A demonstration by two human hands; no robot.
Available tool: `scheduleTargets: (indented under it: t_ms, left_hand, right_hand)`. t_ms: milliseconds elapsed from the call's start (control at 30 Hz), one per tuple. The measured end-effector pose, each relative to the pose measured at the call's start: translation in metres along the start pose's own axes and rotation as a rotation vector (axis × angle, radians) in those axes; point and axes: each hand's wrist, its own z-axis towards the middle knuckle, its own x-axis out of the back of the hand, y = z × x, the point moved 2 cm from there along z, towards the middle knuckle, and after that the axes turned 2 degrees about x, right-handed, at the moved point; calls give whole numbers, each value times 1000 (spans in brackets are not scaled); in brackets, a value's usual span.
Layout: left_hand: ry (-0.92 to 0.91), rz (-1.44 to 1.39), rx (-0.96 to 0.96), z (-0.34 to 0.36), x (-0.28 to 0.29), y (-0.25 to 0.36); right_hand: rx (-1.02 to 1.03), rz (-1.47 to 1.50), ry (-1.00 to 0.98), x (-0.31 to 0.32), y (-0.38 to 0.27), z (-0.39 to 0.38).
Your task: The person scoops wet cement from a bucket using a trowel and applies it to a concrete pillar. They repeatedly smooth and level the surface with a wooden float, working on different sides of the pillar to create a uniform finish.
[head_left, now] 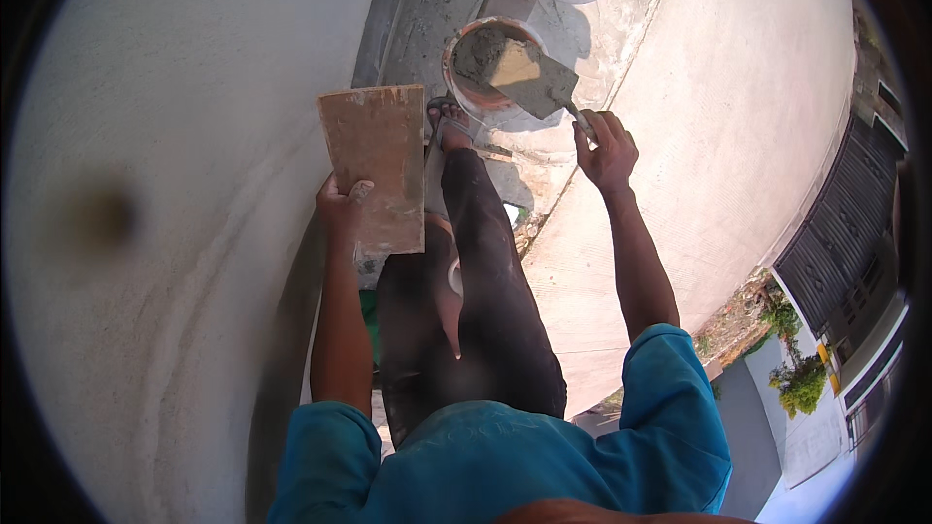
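Trowel at the bucket, board to the left
Left hand grips the brown board, thumb on its face; right hand clasps the trowel's handle, blade over the bucket's rim; grey mortar lies inside

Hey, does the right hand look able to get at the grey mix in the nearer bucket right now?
Most likely yes: the right hand holds a trowel that reaches over the nearer bucket, and the board in the left hand is off to the left, so the grey mix seems unblocked.
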Motion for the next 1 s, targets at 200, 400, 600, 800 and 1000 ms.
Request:
scheduleTargets:
  t_ms: [200, 400, 600, 800, 1000]
  left_hand:
    - [114, 234, 132, -103, 67, 116]
    - [191, 567, -84, -195, 134, 184]
    - [264, 817, -73, -272, 187, 213]
    - [559, 814, 35, -318, 196, 210]
    - [599, 656, -52, -365, 210, 199]
  right_hand:
    - [307, -10, 134, 202, -91, 57]
    - [804, 152, 162, 348, -214, 90]
    - [1351, 388, 104, 402, -354, 67]
    - [1797, 673, -218, 443, -490, 2]
    - [1947, 828, -672, 476, -573, -112]
